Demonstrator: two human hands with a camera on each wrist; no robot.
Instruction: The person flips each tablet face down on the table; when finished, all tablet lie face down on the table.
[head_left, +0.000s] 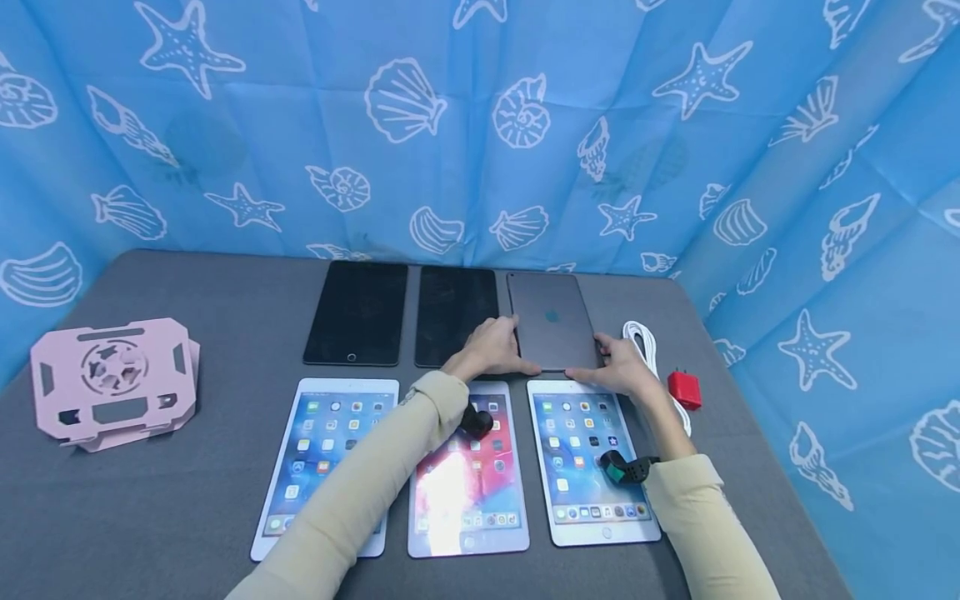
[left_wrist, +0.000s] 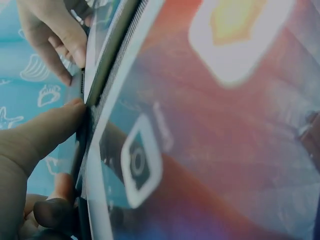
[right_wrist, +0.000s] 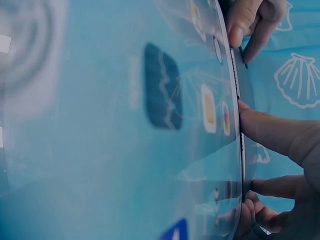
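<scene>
A grey tablet [head_left: 551, 321] lies back side up at the right end of the far row, its logo faintly visible. My left hand [head_left: 491, 346] grips its near left corner, thumb along the near edge and fingers at the left side. At the near right corner my right hand [head_left: 618, 367] holds it the same way, thumb on the front edge. Both wrist views show the thumbs of the left hand [left_wrist: 35, 145] and right hand [right_wrist: 290, 140] against the tablet's thin edge. Just left of it is a black tablet [head_left: 450, 312], partly covered by my left hand.
Another black tablet [head_left: 358, 317] lies farther left. Three white tablets with lit screens form the near row: left [head_left: 322, 425], middle [head_left: 480, 500] and right [head_left: 592, 475], under my forearms. A pink stand [head_left: 116, 375] sits far left; a white cable [head_left: 643, 337] and red charger [head_left: 684, 389] lie right.
</scene>
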